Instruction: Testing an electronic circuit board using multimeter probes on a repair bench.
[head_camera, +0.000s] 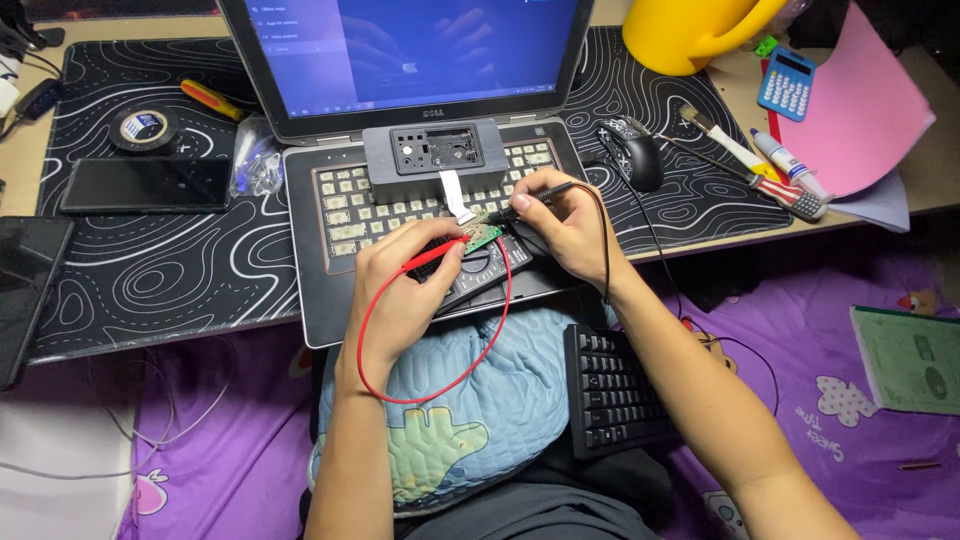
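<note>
My left hand (405, 285) grips a red test probe (432, 257) whose red lead (440, 392) loops down over my lap. My right hand (560, 222) grips a black test probe (535, 197) with a black lead running past my wrist. Both probe tips meet at a small green circuit board (482, 235) joined by a white ribbon cable (456, 195) to a grey module (436, 149). All of this lies on an open laptop (340, 215) with bare keyboard switches and a lit blue screen. A dark meter body (492, 268) sits under my hands.
A black patterned desk mat (170, 270) carries a tape roll (145, 127), a dark phone (145, 184), a screwdriver (212, 100) and a mouse (634, 154). A yellow jug (685, 35), calculator (786, 85), pink paper (865, 100) and markers lie right. A black keyboard (610, 390) rests by my lap.
</note>
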